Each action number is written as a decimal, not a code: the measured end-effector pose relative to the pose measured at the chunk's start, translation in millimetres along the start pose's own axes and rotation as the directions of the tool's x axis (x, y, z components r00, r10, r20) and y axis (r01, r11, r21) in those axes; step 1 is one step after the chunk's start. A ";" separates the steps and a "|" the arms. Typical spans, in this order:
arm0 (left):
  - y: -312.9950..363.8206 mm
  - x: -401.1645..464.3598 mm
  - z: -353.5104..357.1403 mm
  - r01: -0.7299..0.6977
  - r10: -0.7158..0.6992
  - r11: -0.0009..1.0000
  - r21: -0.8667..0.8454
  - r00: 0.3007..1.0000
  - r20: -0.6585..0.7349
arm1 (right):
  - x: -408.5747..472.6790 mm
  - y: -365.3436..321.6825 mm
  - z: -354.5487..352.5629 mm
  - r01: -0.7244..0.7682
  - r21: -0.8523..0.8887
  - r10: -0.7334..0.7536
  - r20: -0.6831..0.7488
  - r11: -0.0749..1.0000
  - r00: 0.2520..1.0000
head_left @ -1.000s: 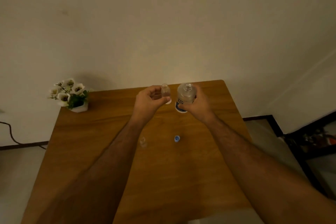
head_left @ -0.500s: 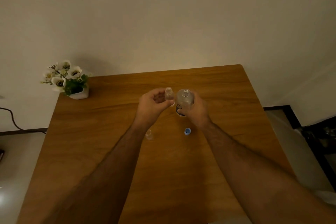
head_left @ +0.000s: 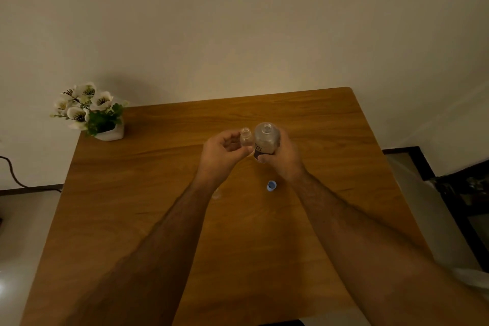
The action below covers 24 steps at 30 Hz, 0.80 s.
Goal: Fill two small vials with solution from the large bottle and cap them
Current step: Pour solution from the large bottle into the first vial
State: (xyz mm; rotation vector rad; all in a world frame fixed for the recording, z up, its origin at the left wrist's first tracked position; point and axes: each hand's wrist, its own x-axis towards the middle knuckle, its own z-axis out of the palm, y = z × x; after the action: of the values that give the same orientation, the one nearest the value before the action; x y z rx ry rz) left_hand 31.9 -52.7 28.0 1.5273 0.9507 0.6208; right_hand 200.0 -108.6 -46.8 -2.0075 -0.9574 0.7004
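Observation:
My left hand (head_left: 221,155) pinches a small clear vial (head_left: 246,137) upright above the wooden table (head_left: 132,193), its mouth uncapped. Right beside it, my right hand (head_left: 284,157) grips the large clear bottle (head_left: 266,140) by its labelled body; the bottle's neck is uncapped and it touches or nearly touches the vial. A blue cap (head_left: 271,185) lies on the table below my right wrist. A second small vial (head_left: 216,194) stands on the table, partly hidden by my left forearm.
A white pot of white flowers (head_left: 92,114) stands at the table's far left corner. A dark cable (head_left: 13,174) runs along the floor at the left. Dark furniture (head_left: 463,193) stands to the right of the table.
The view has tilted down, so more of the table shows. Both hands have drawn closer together, bringing the vial against the bottle. The blue cap and second vial stay put.

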 end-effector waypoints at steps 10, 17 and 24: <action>-24.0 -21.4 50.8 0.039 -0.040 0.999 0.018 0.992 0.121 | -45.6 19.5 -56.9 0.044 -0.068 -0.042 0.025 0.997 0.999; -57.4 -27.0 94.8 0.022 -0.049 0.990 0.139 0.980 0.193 | -76.0 40.8 -75.4 0.044 0.075 -0.053 0.121 0.996 0.991; -78.2 -24.0 122.4 -0.080 0.021 0.958 0.275 0.977 0.211 | -81.7 69.1 -69.6 0.052 0.090 -0.062 0.115 0.995 0.991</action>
State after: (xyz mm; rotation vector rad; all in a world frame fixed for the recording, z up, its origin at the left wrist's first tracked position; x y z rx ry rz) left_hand 102.0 -139.6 -67.8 1.8360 0.8684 0.3619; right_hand 231.4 -232.0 -55.5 -1.8728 -1.0312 0.8223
